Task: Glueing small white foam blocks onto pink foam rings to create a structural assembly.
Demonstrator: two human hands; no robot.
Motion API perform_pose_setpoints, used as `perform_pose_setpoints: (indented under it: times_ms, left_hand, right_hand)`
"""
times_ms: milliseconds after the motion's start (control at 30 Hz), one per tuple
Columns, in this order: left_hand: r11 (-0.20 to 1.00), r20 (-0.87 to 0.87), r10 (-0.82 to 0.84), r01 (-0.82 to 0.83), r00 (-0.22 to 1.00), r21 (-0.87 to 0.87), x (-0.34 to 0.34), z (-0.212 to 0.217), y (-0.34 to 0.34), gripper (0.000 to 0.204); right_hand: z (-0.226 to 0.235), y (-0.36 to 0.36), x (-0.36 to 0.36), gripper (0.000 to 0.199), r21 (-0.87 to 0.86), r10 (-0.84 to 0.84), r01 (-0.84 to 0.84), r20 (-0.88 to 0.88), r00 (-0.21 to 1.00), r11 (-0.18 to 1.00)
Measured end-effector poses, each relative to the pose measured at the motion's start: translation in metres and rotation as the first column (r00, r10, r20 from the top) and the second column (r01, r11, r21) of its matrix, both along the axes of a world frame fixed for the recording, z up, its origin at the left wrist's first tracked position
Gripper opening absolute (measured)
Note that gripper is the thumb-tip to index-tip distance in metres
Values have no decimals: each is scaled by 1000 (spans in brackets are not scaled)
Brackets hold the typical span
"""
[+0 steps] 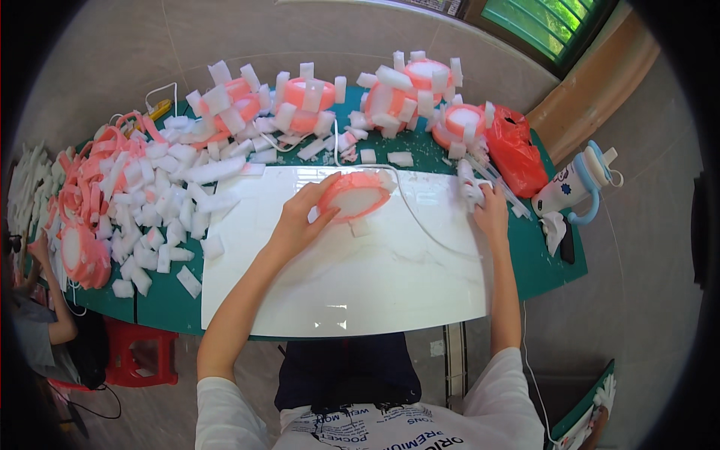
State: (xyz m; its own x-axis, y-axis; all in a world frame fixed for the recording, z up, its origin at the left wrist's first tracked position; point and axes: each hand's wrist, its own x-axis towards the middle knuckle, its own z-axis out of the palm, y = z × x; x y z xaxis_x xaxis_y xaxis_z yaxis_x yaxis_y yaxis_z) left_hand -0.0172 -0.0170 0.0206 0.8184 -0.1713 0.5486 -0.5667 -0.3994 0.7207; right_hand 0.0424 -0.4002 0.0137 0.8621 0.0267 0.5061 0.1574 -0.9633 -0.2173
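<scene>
My left hand (301, 214) grips a round pink-rimmed foam piece (355, 199) with a white centre, tilted up over the white board (375, 292). A small white foam block (361, 227) shows at its lower edge, and another white bit sits at its upper right. At the board's right side, my right hand (491, 215) is closed around a white glue gun (470, 184), whose front is partly blurred. Several clear glue sticks (511, 196) lie just beyond that hand. A white cord (420, 217) curves across the board between my hands.
Loose white foam blocks (161, 217) and pink foam strips (94, 176) heap up at left. Round pink pieces with blocks attached (309, 97) line the back. A red plastic bag (517, 154), a tumbler (570, 184) and a dark phone (568, 241) are at right. Another person's arm (56, 292) shows far left.
</scene>
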Motion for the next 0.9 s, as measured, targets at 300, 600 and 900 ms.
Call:
perform_pose_setpoints:
  times_ms: [300,600,900]
  left_hand:
    - [998,-66,21,-17,998,55,-2,3,0,54]
    - [998,55,-7,4,998,59,-1,3,-2,55]
    - [1000,7,16,-16,1000,4,-2,-9,-4,52]
  right_hand:
    - [62,18,-59,29,638,184,-209,106,977,741]
    - [82,91,-106,25,937,663,-192,-53,747,291]
    - [61,132,-105,20,933,729,-93,-207,652,349]
